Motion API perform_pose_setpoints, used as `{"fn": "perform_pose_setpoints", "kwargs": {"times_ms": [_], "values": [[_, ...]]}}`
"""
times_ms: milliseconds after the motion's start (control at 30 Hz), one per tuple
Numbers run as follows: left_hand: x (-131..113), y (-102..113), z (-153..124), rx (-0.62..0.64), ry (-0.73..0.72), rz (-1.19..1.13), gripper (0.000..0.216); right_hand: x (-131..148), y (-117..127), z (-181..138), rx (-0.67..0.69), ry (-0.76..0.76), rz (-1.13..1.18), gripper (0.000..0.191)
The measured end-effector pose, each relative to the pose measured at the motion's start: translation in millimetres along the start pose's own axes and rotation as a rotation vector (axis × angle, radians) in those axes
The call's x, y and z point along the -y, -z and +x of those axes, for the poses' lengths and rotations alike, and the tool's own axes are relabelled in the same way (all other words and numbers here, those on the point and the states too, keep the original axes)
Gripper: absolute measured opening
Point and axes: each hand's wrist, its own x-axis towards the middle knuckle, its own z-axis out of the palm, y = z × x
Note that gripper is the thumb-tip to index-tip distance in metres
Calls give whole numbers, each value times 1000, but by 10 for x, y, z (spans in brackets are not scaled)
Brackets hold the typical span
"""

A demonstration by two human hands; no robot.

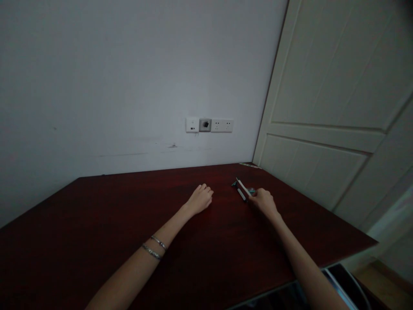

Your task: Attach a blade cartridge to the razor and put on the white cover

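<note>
My right hand (263, 201) is closed, thumb and fingers pinching a slim white pen-like stick (244, 187) with a thin tip that points up and away from me. Just left of it lies a dark, slender object (241, 194) with a white band; its kind is too small to make out. A small teal thing (251, 190) shows beside the fingers, partly covered by the hand. My left hand (200, 199) rests palm down on the dark red table (135, 215), its fingers curled in and nothing visible in them. Two bracelets (155, 247) circle the left forearm.
A pale wall stands behind the table, with a row of sockets (222, 125) above its back edge. At the back right corner lies a thin patterned strip (251, 165). A cream panelled door (322, 137) borders the right side. Below the front edge is a dark object with a light strip (340, 286).
</note>
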Motion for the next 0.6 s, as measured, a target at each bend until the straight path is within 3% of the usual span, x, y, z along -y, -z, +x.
{"fn": "perform_pose_setpoints", "kwargs": {"times_ms": [600], "values": [[112, -9, -118, 12, 34, 17, 19, -116, -133, 84, 77, -14, -64, 31]]}}
